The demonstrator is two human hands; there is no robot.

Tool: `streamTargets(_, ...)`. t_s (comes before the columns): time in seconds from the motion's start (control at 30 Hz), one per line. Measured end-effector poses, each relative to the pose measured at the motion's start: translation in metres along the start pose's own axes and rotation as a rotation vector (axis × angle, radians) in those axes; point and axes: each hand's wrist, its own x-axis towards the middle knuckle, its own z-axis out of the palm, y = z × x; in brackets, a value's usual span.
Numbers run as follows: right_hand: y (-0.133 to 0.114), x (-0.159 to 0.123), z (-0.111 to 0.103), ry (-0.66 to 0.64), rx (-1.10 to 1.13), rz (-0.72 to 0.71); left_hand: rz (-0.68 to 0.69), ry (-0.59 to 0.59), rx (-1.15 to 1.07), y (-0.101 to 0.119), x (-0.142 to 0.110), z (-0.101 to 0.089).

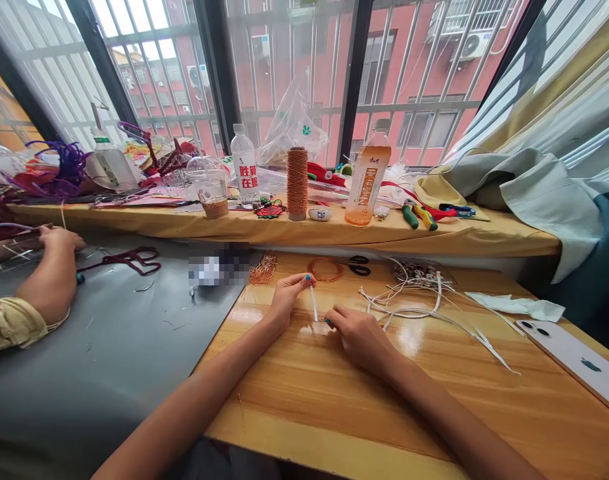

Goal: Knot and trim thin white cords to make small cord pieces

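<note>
My left hand pinches the upper end of a short white strip between thumb and finger, and the strip hangs down slantwise. By its lower end my right hand is closed, fingertips pressed together on a thin copper-coloured strand, of which only a short bit shows. Beyond my hands lie a coil of copper-coloured wire and black-handled scissors. White cords lie in loose loops to the right of my right hand.
A phone and a tissue lie at right. On the sill stand a thread spool, a water bottle, a tea bottle and pliers. At left, another person's hand rests by a grey-topped table.
</note>
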Motion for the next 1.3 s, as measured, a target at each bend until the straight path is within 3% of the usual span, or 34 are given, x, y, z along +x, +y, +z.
streamTargets(0.13, 0.000, 0.001, 0.001, 0.080, -0.002, 0.054, -0.026, 0.053, -0.021, -0.002, 0.002, -0.001)
streamTargets(0.27, 0.004, 0.001, 0.004, 0.183, 0.070, -0.047, -0.041, 0.061, -0.025, -0.004, 0.002, -0.001)
streamTargets(0.63, 0.007, -0.003, -0.001, 0.071, 0.022, -0.216, -0.043, 0.021, 0.000, -0.004, 0.001, -0.001)
streamTargets(1.03, 0.007, -0.002, 0.003, 0.153, -0.134, -0.178, -0.054, -0.004, 0.037, -0.008, 0.002, -0.002)
streamTargets(1.17, 0.007, 0.001, 0.004, 0.182, -0.093, -0.134, -0.074, -0.020, 0.004, -0.007, 0.002, -0.002)
streamTargets(1.3, 0.011, 0.000, 0.007, 0.237, -0.017, -0.185, -0.091, -0.043, -0.016, -0.007, 0.002, -0.001)
